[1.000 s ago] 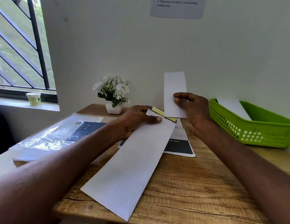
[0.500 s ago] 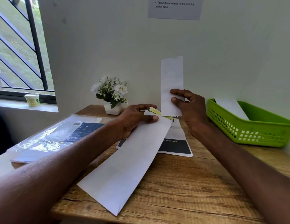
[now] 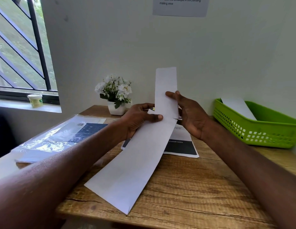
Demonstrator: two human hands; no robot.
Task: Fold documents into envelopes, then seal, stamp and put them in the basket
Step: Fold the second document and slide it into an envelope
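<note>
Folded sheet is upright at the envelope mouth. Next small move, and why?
Probably slide the folded document down into the envelope. The right hand holds it upright with its lower end at the open mouth, which the left hand grips, thumb on top. Most of the sheet stands above the opening, so insertion looks barely begun.

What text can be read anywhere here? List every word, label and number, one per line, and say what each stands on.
"4 Place the envelope in the pending mailing area": wall notice.
"small items", white on a dark band, its start hidden: printed sheet on the table.
Barcode and small print: plastic-wrapped pack, too small to read.
Green label: tub on the sill, blurred.
</note>
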